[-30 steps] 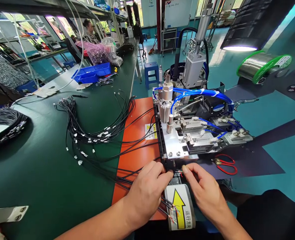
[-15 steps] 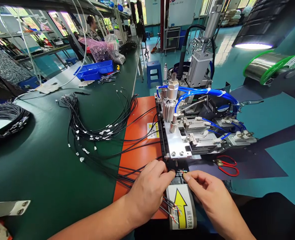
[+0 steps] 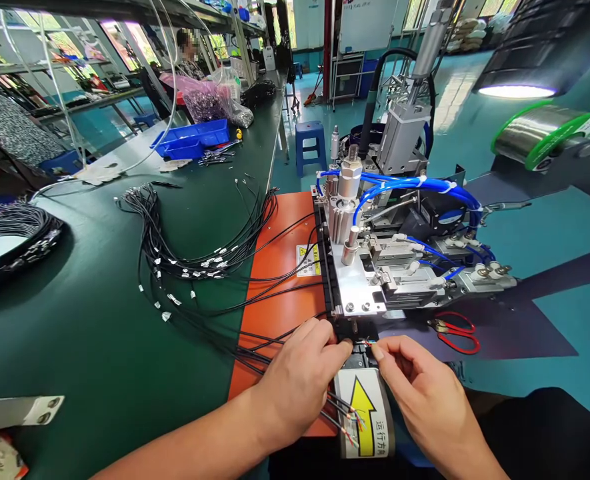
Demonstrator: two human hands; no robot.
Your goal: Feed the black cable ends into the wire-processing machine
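My left hand [image 3: 302,373] is closed with its fingers curled beside the machine's feed end. Black cables [image 3: 255,357] run in under it, and several stripped ends with coloured wires [image 3: 352,423] come out below the palm. Its thumb and index tip press at the small black fixture [image 3: 359,360], hiding the cable there. On the fixture's right side, my right hand [image 3: 419,380] pinches the tips of thin coloured wires [image 3: 367,343] between thumb and index finger. Just below both hands is a white plate with a yellow arrow [image 3: 367,413].
The machine [image 3: 375,253] with blue air hoses stands ahead on an orange base [image 3: 285,293]. Red-handled snips [image 3: 457,332] lie to its right, below a solder wire spool [image 3: 545,137]. Cable bundles [image 3: 189,263] and a blue bin [image 3: 192,139] rest on the green table. A person sits far back.
Both hands stay at the fixture, the right still pinching the wire tips with only a slight shift. The whole view has moved a little.
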